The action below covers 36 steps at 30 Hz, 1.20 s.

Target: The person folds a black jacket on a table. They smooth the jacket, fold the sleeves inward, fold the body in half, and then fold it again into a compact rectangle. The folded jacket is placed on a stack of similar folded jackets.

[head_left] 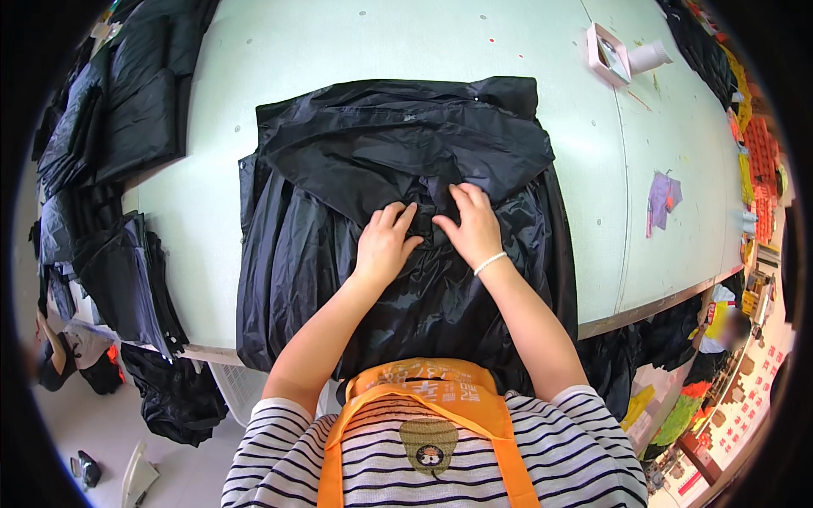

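Note:
A black, shiny garment [406, 296], seemingly a hooded jacket or raincoat, lies spread on the table in front of me. Its wide hood-like flap [364, 152] is folded at the far end, and its near end hangs toward my body. My left hand [387, 244] rests on the fabric near the middle, fingers slightly spread and thumb apart. Just to its right, my right hand [472, 224], with a white beaded bracelet [489, 262] on the wrist, touches the flap's near edge, thumb and fingers apart. Between both hands is a small dark tab or fold [421, 224].
Stacks of folded black garments [140, 114] cover the table's left side. On the pale table [229, 51], at far right, sit a pink tray [611, 59] and a white cup-like cylinder [650, 57]. A purple scrap [663, 203] lies nearer. Another person [72, 351] is at lower left.

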### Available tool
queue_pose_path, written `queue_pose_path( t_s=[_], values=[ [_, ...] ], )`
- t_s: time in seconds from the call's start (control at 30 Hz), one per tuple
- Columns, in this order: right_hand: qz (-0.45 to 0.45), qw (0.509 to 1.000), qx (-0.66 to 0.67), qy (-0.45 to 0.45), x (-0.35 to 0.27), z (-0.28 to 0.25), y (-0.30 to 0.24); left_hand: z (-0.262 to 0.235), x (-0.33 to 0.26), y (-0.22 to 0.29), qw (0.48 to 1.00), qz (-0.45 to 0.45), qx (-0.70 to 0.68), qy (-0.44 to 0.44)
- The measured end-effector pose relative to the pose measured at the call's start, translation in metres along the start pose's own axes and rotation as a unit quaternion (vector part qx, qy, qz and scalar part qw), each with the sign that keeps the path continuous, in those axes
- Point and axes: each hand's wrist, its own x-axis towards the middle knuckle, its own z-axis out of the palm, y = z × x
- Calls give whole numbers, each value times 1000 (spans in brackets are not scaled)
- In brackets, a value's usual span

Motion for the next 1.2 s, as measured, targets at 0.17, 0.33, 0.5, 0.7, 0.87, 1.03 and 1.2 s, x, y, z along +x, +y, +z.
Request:
queue_pose_path(
  t_s=[0.17, 0.33, 0.5, 0.7, 0.87, 1.03, 1.2],
  values=[
    [70, 988, 133, -31, 10, 6, 27, 3, 8, -4, 998, -58, -6, 1],
    [54, 984, 164, -46, 9, 8, 41, 10, 11, -7, 998, -48, -26, 37],
    [111, 979, 164, 58, 12, -3, 49, -34, -11, 10, 982, 93, -57, 152],
    [-62, 992, 14, 113, 17, -23, -20, -24, -63, 7, 997, 54, -19, 48],
    [-159, 975, -93, -122, -3, 15, -42, -23, -54, 9, 996, 86, 25, -19],
    [-130, 975, -82, -163, -8, 21, -11, -63, -39, 4, 999, 24, -19, 38],
    [86, 960, -88, 251, 8, -32, 33, -80, -13, -87, 826, -374, -313, 283]
  ],
)
